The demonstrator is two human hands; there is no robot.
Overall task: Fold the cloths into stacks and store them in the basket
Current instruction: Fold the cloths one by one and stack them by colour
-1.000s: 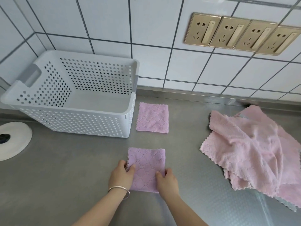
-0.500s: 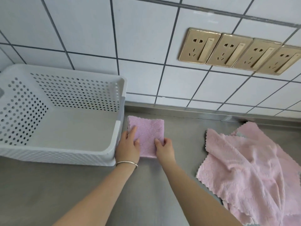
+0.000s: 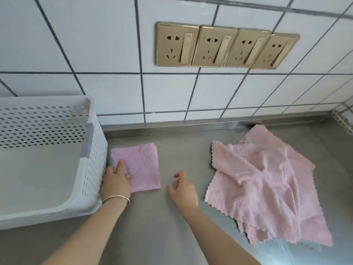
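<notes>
So the folded cloth stack (image 3: 138,166) sits flat on the steel counter (image 3: 172,236), just right of the white basket (image 3: 91,169). Left hand (image 3: 116,181) rests on its near-left corner, fingers pretty straight, not gripping. Right hand (image 3: 183,188) hangs loose over bare counter, holding nothing. Unfolded pink cloths (image 3: 263,186) are piled off right, under 4 gold outlets (image 3: 225,46).
</notes>
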